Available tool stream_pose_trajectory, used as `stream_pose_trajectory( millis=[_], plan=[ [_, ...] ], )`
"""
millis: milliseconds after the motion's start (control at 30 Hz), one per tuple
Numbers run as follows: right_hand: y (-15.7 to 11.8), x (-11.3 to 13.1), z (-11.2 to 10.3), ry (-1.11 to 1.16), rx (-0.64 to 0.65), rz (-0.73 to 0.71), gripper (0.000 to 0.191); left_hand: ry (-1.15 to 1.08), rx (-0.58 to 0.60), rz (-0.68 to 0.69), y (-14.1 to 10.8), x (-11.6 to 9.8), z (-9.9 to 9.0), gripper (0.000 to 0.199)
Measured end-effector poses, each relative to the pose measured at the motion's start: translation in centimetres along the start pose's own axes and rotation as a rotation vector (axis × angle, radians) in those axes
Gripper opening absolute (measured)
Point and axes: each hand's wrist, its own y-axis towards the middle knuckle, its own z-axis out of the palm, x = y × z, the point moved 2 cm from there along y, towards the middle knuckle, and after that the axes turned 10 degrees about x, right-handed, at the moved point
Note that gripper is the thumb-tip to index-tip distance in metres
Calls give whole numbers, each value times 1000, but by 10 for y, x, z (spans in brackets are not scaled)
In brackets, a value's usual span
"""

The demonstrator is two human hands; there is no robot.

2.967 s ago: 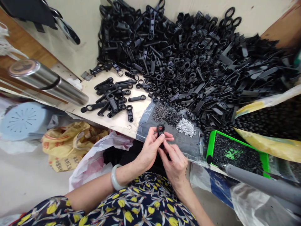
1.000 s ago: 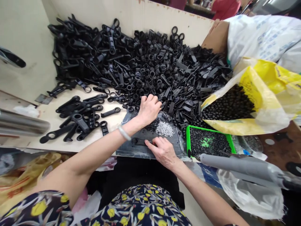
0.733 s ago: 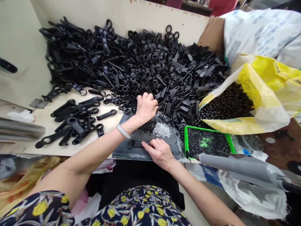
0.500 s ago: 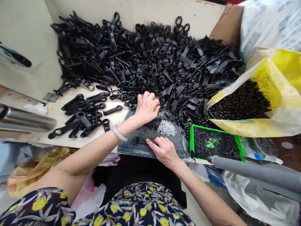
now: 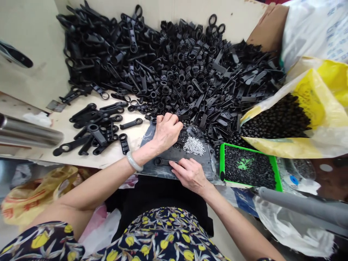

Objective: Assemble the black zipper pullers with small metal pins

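On the dark work mat (image 5: 146, 170) lies a black plastic handle with a ring end (image 5: 160, 162). My right hand (image 5: 190, 174) holds its right end down, the fingers bent over it. Further back, my left hand (image 5: 167, 131) is closed with the fingers curled down at the front edge of the heap of black parts (image 5: 174, 76); what it grips is hidden beneath it. A pile of small silver pins (image 5: 194, 145) sits right of my left hand, with tiny black pieces (image 5: 181, 141) beside it.
Several ring-ended black handles (image 5: 95, 134) lie at the left. A green tray (image 5: 222, 163) of small black pieces stands at the right, before a yellow bag (image 5: 312, 108) of black parts. A thin tool (image 5: 211, 159) lies by the tray; a steel cylinder (image 5: 29, 132) is far left.
My left hand has come slightly nearer, away from the heap, with its fingers still curled. My right hand stays on the handle. The whole view has shifted a little.
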Motion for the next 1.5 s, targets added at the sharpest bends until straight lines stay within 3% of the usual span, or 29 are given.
stream_pose_trajectory(
  millis=[267,400,533,667,800,900,1000,1067,1167,1267,1500],
  plan=[
    [4,0,-3,8,6,38,28,30,92,151,47,-34,22,20],
    [3,0,-4,15,7,37,28,-61,107,157,50,-35,19,15],
    [3,1,-2,-14,-8,71,28,-428,24,55,19,-26,-11,12],
    [-2,4,-10,53,-31,101,30,-915,90,-134,-33,-23,-31,20],
    [-20,-4,-32,255,-164,330,31,-1359,137,-421,-82,-32,-23,13],
    [-31,-16,-46,228,-231,549,23,-1562,147,-566,-106,-42,-13,17],
    [-30,-25,-45,127,-121,634,25,-1509,70,-560,-120,-49,-7,23],
    [-25,-29,-39,74,-75,669,27,-1308,-20,-469,-125,-52,-5,30],
    [-19,-31,-29,14,-99,721,30,-897,-124,-282,-127,-57,0,28],
    [-17,-30,-24,10,-138,755,31,-656,-171,-179,-125,-62,11,22],
    [-19,-31,-23,78,-167,802,30,-512,-195,-107,-127,-67,26,16]
  ],
)
